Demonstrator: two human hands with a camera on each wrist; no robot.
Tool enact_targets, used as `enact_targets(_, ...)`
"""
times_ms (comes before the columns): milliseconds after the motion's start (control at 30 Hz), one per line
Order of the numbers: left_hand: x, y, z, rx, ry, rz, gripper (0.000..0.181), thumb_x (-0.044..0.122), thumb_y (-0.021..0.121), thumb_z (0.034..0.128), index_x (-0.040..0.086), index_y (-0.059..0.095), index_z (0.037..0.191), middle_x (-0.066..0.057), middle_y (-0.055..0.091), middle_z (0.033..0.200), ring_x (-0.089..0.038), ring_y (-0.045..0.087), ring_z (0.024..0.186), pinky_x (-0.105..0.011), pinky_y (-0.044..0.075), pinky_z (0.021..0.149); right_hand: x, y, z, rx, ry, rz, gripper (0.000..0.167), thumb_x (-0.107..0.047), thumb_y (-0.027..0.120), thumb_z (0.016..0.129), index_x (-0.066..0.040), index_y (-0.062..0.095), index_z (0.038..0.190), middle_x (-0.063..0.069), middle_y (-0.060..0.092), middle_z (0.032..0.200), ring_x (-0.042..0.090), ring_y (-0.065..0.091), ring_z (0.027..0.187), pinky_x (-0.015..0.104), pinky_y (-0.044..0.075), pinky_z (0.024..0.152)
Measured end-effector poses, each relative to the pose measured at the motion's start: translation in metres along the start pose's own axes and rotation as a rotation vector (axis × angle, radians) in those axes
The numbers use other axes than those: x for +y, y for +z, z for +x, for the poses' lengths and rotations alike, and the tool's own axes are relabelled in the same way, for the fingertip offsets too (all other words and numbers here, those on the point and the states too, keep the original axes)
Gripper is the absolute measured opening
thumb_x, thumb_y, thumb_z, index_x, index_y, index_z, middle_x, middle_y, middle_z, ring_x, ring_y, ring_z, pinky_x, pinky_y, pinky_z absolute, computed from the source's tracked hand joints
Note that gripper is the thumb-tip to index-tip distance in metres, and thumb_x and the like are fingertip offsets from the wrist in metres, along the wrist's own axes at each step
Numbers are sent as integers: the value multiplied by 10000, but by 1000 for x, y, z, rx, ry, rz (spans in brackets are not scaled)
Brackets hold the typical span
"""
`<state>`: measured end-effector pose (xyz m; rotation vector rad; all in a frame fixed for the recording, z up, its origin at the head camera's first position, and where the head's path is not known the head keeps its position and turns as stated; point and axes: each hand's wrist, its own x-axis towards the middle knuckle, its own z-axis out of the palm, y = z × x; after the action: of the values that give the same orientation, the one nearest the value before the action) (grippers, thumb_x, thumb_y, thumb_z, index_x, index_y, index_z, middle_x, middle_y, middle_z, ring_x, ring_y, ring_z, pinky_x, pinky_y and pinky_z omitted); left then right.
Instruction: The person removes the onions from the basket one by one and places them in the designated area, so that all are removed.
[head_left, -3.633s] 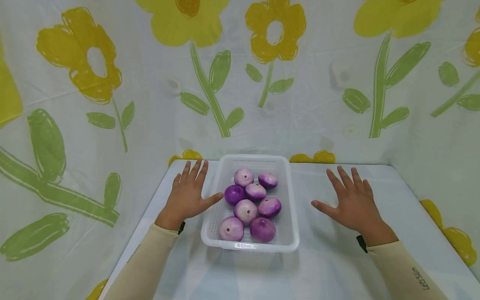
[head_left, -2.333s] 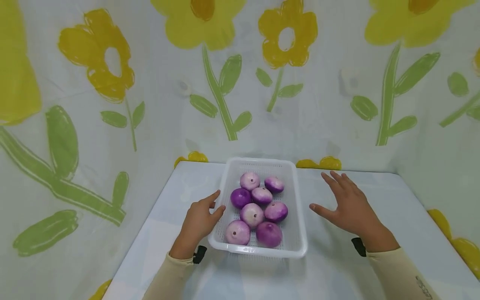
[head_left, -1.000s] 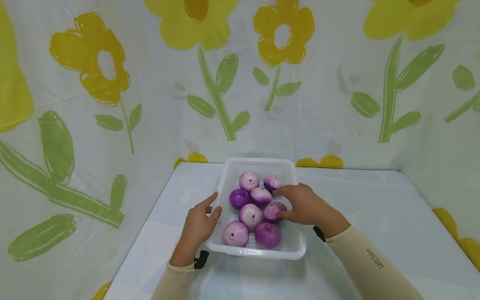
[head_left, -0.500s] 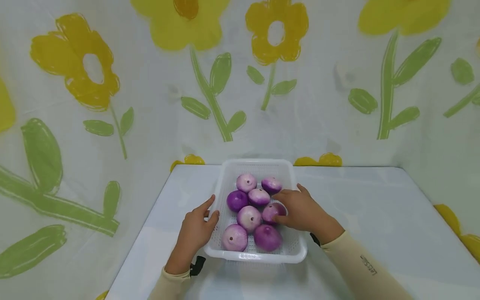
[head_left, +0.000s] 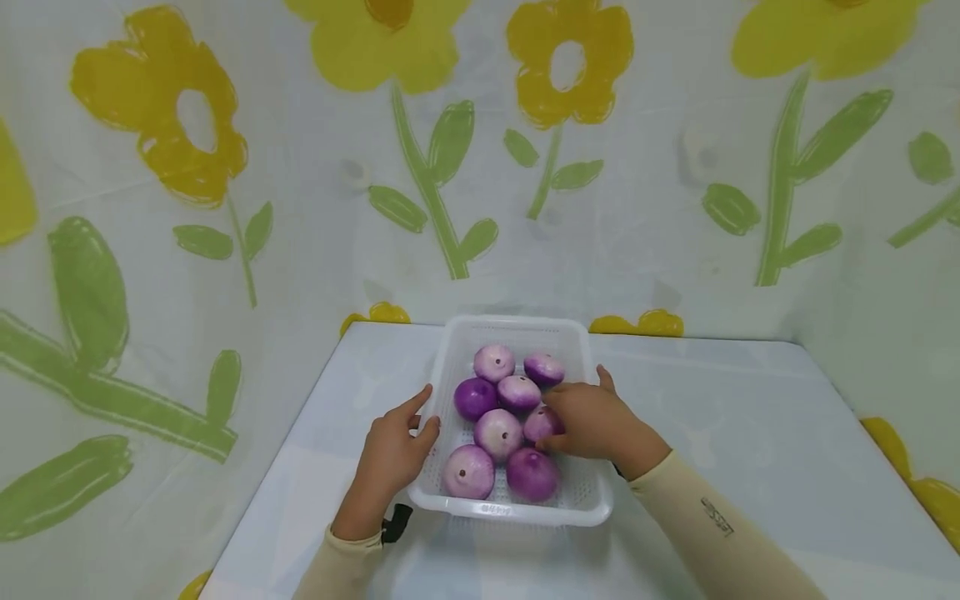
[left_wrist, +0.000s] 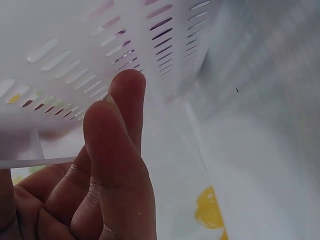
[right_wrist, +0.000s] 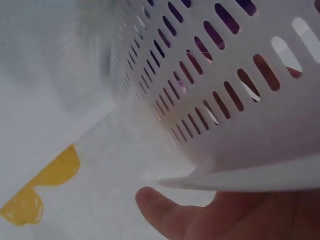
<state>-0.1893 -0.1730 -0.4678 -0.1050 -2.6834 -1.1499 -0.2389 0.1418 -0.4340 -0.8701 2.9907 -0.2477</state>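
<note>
A white slotted plastic basket [head_left: 510, 509] stands on the table with several red onions in it, pale at some ends and deep purple elsewhere. My left hand [head_left: 386, 454] holds the basket's left rim, and its fingers [left_wrist: 122, 165] lie under the rim against the slotted outer wall in the left wrist view. Reaching over the right side, my right hand [head_left: 596, 419] grips an onion [head_left: 542, 423] at the right of the group, thumb on the near side and fingers on the far side. The right wrist view shows the basket's wall [right_wrist: 235, 135]; the held onion is hardly seen there.
The pale table [head_left: 720, 400] reaches out on both sides of the basket. Behind it and at the sides hangs a white cloth [head_left: 322, 250] with yellow flowers and green leaves. A dark strap [head_left: 396, 523] is at my left wrist.
Both hands were spread beside the basket; the left moved to its left rim, then the right reached over the right side. Its fingers have now closed round an onion, which still lies in the basket.
</note>
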Motion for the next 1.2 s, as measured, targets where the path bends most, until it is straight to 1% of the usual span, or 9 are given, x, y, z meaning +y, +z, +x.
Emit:
enact_targets(167,1,0,2,-3,-21,3,525,265,714,1012,175,601,1517,-138,781,1108,-204,739,914,-418,605,743,-4,-2,3,-64,12,-33,338,-540,850,835,-311,607,881,-184,522,728,116,636,863,876,136,1064)
enact_targets(300,4,-1,1,6,-16,-7,520,256,707,1014,163,603,1515,-140,783,1097,-207,740,886,-417,604,721,-4,-1,5,-80,10,-42,362,-532,872,820,-310,590,870,-171,517,704,108,609,840,890,121,1051)
enact_targets(433,6,-1,1,8,-17,-8,523,261,704,1016,160,598,1519,-143,782,1099,-218,740,887,-422,609,721,-4,-1,7,-79,9,-42,369,-519,895,798,-318,632,960,-182,539,752,114,622,904,895,131,1044)
enact_targets(600,2,0,0,8,-15,1,529,282,697,1019,163,592,1524,-143,781,1103,-220,736,884,-431,610,727,-4,0,6,-80,-6,-30,400,-506,910,781,-319,658,1030,-190,565,801,135,645,949,900,158,1030)
enact_targets(700,0,1,-1,11,-12,-2,526,286,696,1019,164,595,1521,-144,781,1101,-226,738,881,-440,612,726,-5,3,5,-79,-8,-29,450,-490,921,772,-311,682,1109,-174,593,853,162,663,976,894,184,1031)
enact_targets(833,0,1,1,13,-15,1,524,290,697,1021,170,597,1521,-154,776,1127,-238,742,915,-458,614,752,-4,3,5,-68,-11,-26,475,-469,931,763,-306,691,1139,-153,630,939,181,670,1008,887,204,1032)
enact_targets(900,1,1,1,11,-21,4,526,294,698,1021,174,596,1522,-156,774,1133,-236,741,918,-460,612,757,-3,2,4,-60,-18,-19,476,-458,934,762,-310,697,1147,-153,651,986,176,670,1028,886,197,1033)
enact_targets(1067,1,0,-1,5,-26,14,519,287,694,1020,168,602,1517,-170,772,1130,-243,741,915,-467,607,744,-4,-4,1,-44,-24,15,592,-436,949,746,-313,715,1276,-146,699,1118,175,667,1114,874,167,1056)
enact_targets(1200,1,1,-1,9,-21,13,512,277,689,1024,164,603,1516,-180,768,1139,-259,743,929,-478,609,746,-3,-9,-1,-6,-36,28,606,-430,960,730,-329,714,1274,-168,690,1129,130,651,1121,843,174,1083)
